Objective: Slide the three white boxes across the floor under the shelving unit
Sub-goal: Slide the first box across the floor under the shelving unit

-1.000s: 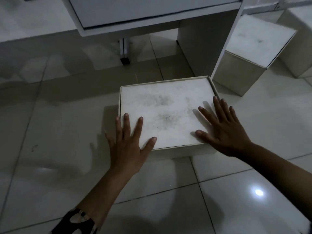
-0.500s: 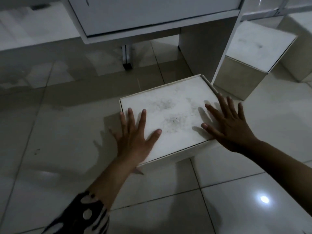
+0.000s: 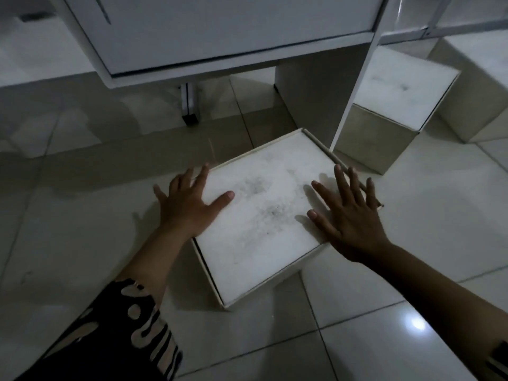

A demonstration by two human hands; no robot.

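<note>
A flat white box with a smudged top lies on the tiled floor, turned at an angle, its far corner near the shelving unit's side panel. My left hand grips the box's left edge, thumb on top and fingers down the side. My right hand rests flat on the box's right part, fingers spread. A second white box stands right of the panel. A third white box shows partly at the far right.
The white shelving unit hangs over the floor at the top. A thin metal leg with a dark foot stands under it. Open tiled floor lies under the unit and on the left.
The box has turned counterclockwise and moved forward toward the unit. My left hand shifted from flat on top to the box's left edge. My right hand stayed on top.
</note>
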